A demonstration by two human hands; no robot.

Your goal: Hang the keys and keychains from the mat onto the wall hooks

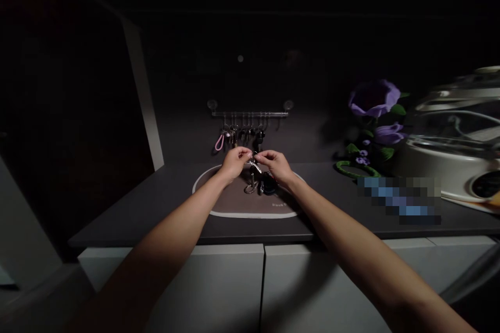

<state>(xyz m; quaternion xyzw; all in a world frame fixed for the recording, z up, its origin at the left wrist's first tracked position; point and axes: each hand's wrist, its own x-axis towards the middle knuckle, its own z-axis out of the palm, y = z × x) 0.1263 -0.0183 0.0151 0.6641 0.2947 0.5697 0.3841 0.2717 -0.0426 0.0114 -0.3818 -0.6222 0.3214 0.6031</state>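
Over a brown oval mat (pixel 230 203) with a pale rim, my left hand (pixel 235 162) and my right hand (pixel 275 165) meet almost fingertip to fingertip. Both pinch a small bunch of keys (pixel 255 168) at its top, the left from one side and the right from the other. Below the fingers are a metal ring (pixel 250 187) and a dark round piece (pixel 269 183); whether these hang from the bunch or lie on the mat, I cannot tell. Behind my hands, several key sets (pixel 234 132) hang from a clear rail (pixel 250 114), one with a pink loop (pixel 219 141).
Dark countertop (pixel 164 203) surrounds the mat, above white cabinet doors (pixel 219 276). To the right stand purple flowers (pixel 375 100) and a white appliance with a clear lid (pixel 437 158). A pixelated patch covers something in front of them. The surroundings are dim.
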